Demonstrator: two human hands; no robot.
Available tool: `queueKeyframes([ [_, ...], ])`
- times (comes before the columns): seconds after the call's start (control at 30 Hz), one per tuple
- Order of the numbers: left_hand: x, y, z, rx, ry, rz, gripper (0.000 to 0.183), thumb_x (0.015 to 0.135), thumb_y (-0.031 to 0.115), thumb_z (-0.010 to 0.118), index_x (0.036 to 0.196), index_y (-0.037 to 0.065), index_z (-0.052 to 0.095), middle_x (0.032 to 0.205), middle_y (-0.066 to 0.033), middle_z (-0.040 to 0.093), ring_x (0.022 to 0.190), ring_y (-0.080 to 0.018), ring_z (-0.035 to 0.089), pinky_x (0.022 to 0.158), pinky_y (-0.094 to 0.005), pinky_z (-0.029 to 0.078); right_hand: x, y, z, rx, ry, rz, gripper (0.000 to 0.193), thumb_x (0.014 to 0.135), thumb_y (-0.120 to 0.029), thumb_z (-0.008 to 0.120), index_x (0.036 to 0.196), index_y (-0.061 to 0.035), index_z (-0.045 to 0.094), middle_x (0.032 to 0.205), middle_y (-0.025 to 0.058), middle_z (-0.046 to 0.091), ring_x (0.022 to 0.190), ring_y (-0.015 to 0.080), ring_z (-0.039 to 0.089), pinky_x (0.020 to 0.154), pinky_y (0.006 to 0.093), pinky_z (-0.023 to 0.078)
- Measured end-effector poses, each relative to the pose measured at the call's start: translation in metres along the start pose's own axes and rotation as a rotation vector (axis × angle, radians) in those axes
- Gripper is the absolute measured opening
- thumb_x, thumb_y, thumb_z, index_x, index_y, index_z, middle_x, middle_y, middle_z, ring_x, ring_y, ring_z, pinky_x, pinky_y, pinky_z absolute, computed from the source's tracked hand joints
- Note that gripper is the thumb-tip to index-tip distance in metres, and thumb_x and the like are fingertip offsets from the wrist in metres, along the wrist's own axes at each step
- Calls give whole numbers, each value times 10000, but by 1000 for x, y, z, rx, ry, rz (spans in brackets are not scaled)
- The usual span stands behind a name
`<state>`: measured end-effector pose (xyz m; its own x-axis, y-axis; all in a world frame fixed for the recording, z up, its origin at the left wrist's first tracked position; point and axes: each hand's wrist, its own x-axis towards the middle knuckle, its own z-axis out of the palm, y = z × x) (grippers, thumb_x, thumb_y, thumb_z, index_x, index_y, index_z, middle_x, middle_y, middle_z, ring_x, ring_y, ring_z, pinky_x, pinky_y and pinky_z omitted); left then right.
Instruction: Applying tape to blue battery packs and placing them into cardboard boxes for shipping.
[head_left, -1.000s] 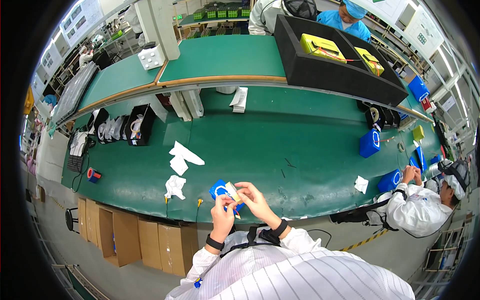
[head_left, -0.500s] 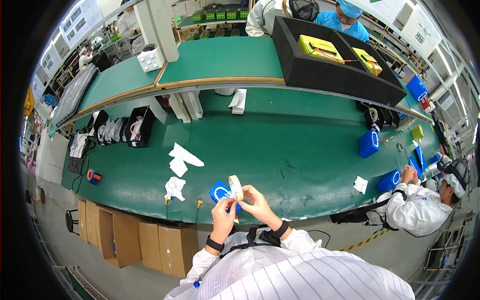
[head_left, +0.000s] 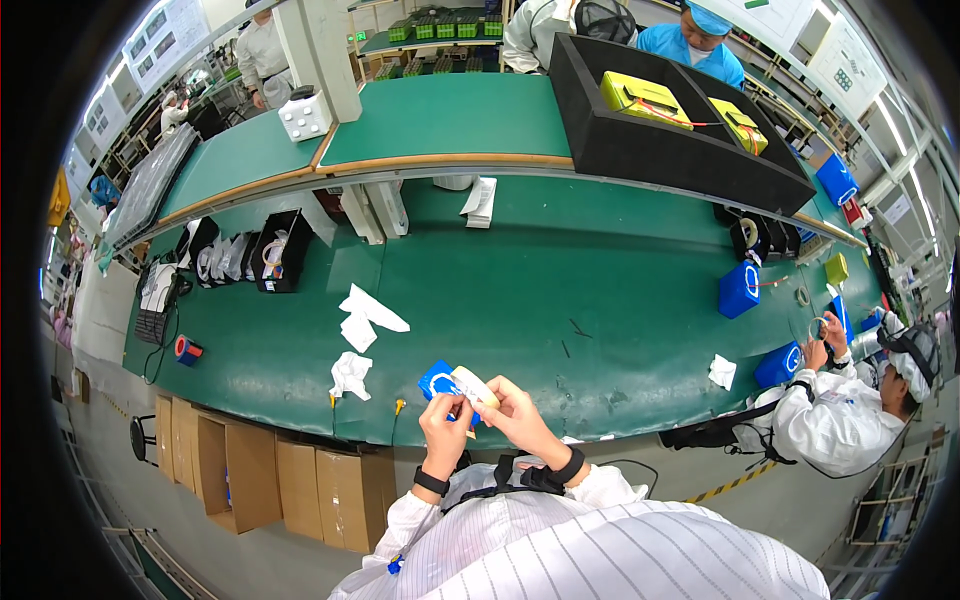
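Note:
Close to the table's front edge, my right hand (head_left: 522,414) is closed on a roll of cream-coloured tape (head_left: 474,386), gripping it by its side. My left hand (head_left: 443,428) is pinched just left of the roll, its fingertips almost meeting the right ones. What lies between the left fingers is too small to make out. Behind and partly under both hands is a blue wrapped block (head_left: 435,381) with a white loop on its top. The fingers and the tape roll hide much of it.
Crumpled white paper (head_left: 350,374) and white sheets (head_left: 366,316) lie to the left, near two yellow-tipped cables (head_left: 400,406). A red-and-blue tape roll (head_left: 187,350) sits farther left. On the right, a co-worker (head_left: 835,410) handles a tape ring beside blue blocks (head_left: 740,291). A raised shelf (head_left: 450,120) spans the back.
The tape roll has tipped from upright to a slant, with my right hand turning along with it. My left hand stays nearly in place. The co-worker's hands have risen with a tape ring.

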<state>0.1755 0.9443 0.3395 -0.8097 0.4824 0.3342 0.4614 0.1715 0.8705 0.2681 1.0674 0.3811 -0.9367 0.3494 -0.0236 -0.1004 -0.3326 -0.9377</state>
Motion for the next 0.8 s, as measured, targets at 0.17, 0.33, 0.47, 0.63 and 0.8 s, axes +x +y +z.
queueKeyframes([
  [0.17,6,-10,-3,34,72,14,83,785,-27,728,806,-28,647,727,-101,623,590,-179,604,554,-295,476,-6,-9,2,-104,5,-25,183,949,-130,670,1018,-17,544,844,-5,603,701,53,560,608,218,459],
  [0.33,8,-10,-7,7,114,-44,63,801,-30,723,843,-36,677,744,-92,643,596,-159,613,570,-286,493,-5,-21,0,-497,104,93,263,910,-209,727,1005,-24,566,665,33,606,584,53,547,517,252,430],
  [0.47,7,-5,-7,-29,74,-65,75,813,-26,722,882,-38,695,765,-91,662,632,-148,644,598,-274,513,-5,-20,1,-588,149,-43,262,907,-239,727,964,-25,587,635,63,589,574,77,552,519,268,428],
  [0.63,7,-6,-9,-29,55,-82,100,819,-21,723,914,-43,701,774,-98,674,659,-139,663,614,-265,520,-4,-17,-3,-621,144,-116,276,918,-250,706,920,-3,584,639,91,575,560,127,554,530,286,443],
  [0.8,4,-11,-6,-348,-1,-335,87,907,16,681,968,-34,715,835,-56,705,710,-103,666,653,-235,539,-1,-7,-9,-619,141,-96,279,921,-259,698,922,-2,590,645,98,582,570,136,565,534,295,449],
])
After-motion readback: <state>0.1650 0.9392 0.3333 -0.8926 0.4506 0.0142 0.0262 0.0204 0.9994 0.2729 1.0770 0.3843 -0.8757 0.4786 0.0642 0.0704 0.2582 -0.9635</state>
